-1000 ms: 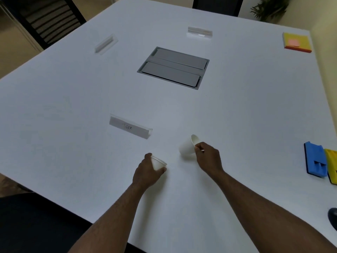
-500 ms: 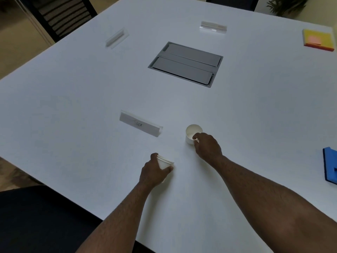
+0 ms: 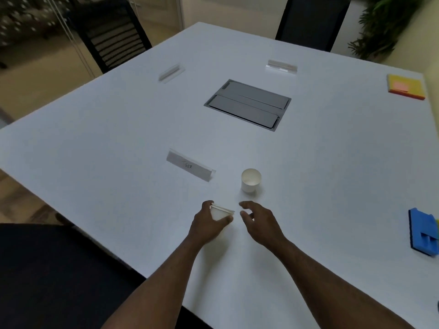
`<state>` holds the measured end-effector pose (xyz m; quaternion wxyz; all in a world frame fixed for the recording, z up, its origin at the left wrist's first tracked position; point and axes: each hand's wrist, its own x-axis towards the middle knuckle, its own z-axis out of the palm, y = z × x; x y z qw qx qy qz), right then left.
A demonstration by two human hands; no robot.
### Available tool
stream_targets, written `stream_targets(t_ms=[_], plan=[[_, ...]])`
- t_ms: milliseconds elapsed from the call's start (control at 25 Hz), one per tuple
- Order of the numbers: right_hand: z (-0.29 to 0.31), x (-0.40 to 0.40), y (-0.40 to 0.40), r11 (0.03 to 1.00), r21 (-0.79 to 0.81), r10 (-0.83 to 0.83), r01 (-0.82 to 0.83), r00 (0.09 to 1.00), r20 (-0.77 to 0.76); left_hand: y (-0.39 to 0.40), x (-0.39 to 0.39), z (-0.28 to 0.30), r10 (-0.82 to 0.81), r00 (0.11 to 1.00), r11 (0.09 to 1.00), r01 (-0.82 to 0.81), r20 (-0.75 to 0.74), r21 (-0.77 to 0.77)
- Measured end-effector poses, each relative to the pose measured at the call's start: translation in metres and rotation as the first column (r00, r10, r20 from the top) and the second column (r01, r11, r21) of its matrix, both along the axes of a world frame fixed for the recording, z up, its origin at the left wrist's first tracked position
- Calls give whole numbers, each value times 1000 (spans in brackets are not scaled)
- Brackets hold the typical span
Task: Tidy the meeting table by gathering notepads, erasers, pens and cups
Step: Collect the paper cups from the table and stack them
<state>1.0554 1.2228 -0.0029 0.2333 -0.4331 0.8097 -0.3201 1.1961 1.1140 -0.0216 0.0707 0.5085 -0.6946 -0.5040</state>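
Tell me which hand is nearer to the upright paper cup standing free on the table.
Right. The right hand hovers open just in front of the upright cup, not touching it. The left hand sits farther to the left, wrapped around another cup.

White table [image 3: 118, 138], upright cup [image 3: 251, 180], name card [image 3: 190, 168], blue eraser [image 3: 421, 231], yellow notepad [image 3: 406, 86]

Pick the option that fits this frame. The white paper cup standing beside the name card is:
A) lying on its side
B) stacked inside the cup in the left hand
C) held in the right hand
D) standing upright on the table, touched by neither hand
D: the standing cup sits upright on the table, apart from the open right hand; the left hand holds a different cup.
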Motion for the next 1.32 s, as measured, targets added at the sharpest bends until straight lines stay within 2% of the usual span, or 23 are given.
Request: stream_targets(t_ms=[120,200,320,480,600,800,960,1120,1320], plan=[[21,16,16,995,-99,1,4,999,43,30,10,39,204,954,974,-176,-221,143],[46,31,18,982,-190,22,-6,996,82,44,25,68,279,912,958,-244,-301,149],[95,54,3,937,-339,112,-80,991,77,50,54,119,319,866,946,-315,-385,76],[172,100,-32,846,-462,278,-266,960,-42,42,110,200,355,806,903,-427,-474,-49],[233,151,-55,724,-542,396,-426,901,-178,36,167,260,372,758,832,-528,-536,-170],[296,268,-85,493,-609,520,-621,772,-365,31,295,318,426,769,634,-629,-476,-450],[297,384,-105,385,-545,623,-745,645,-443,29,413,316,541,744,492,-658,-392,-570],[288,515,-123,257,-514,690,-818,528,-494,25,540,295,648,674,384,-692,-355,-611],[279,651,-141,189,-437,754,-879,415,-509,25,672,281,762,575,301,-721,-297,-624]])
